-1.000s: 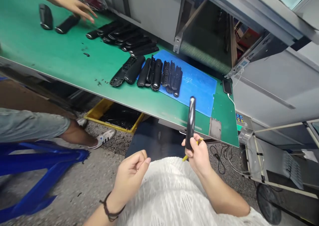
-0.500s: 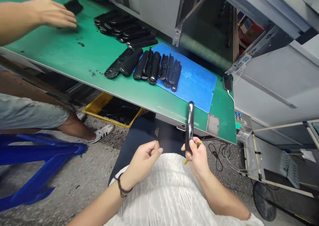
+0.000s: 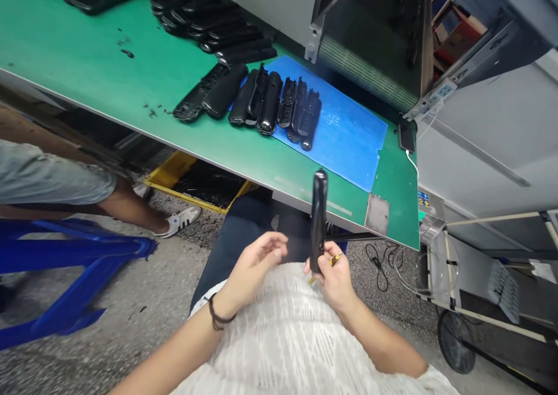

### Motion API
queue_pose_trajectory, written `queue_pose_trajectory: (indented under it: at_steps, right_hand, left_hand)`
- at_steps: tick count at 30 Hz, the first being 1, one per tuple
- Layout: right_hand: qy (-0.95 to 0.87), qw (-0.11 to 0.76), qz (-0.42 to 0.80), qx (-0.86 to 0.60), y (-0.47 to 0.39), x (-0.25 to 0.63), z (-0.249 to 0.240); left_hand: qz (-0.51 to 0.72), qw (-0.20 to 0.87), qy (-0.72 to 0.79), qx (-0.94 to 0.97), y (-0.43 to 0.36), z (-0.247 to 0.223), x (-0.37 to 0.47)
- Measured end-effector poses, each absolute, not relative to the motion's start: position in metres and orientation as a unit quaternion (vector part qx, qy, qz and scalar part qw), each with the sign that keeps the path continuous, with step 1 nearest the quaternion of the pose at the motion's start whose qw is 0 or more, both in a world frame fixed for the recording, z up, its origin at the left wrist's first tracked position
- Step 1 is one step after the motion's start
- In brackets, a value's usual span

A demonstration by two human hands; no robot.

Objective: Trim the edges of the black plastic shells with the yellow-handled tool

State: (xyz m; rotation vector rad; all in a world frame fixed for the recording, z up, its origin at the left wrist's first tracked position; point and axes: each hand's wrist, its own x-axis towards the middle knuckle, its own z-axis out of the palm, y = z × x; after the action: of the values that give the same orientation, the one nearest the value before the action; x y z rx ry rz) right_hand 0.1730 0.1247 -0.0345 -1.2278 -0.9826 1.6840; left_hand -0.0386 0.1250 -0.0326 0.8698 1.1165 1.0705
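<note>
My right hand (image 3: pixel 333 279) grips the lower end of a glossy black plastic shell (image 3: pixel 319 221), long and rounded, held upright in front of the bench edge. A thin yellow tool (image 3: pixel 335 259) is tucked in the same hand; its kind is not clear. My left hand (image 3: pixel 261 261) is in front of my shirt, fingers loosely curled and apart, holding nothing and not touching the shell. Several similar black shells (image 3: pixel 269 103) lie side by side, partly on a blue sheet (image 3: pixel 349 145) on the green bench (image 3: pixel 143 136).
Further back lies a pile of black shells (image 3: pixel 209 29). Black scraps (image 3: pixel 127 53) dot the bench. A phone (image 3: pixel 406 137) on a cable and a grey plate (image 3: pixel 377 214) are at the right end. A yellow crate (image 3: pixel 168 177) stands below; another person's leg (image 3: pixel 135 206) is at left.
My right hand has brought the shell left, nearer my left hand, whose fingers have opened. The other person's hand has gone from view at upper left. The camera view has shifted slightly.
</note>
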Motion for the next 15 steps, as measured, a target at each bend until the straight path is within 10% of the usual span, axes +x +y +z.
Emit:
queue_pose_trajectory:
  at_steps: [4, 9, 12, 15]
  right_hand:
    - [-0.447, 0.326, 0.706, -0.443, 0.120, 0.165, -0.026]
    - [-0.641, 0.348, 0.486, -0.482, 0.139, 0.159, -0.007]
    - [-0.732, 0.329, 0.411, -0.432, 0.155, 0.159, 0.014]
    - [-0.730, 0.297, 0.445, -0.425, 0.165, 0.158, 0.037]
  left_hand:
    - [0.601, 0.610, 0.403, 0.322, 0.134, -0.020, -0.036]
    - [0.679, 0.272, 0.571, 0.373, 0.132, -0.009, -0.054]
    - [0.566, 0.046, 0.573, 0.591, 0.130, -0.001, -0.075]
    - [0.368, 0.045, 0.480, 0.796, 0.135, 0.007, -0.088]
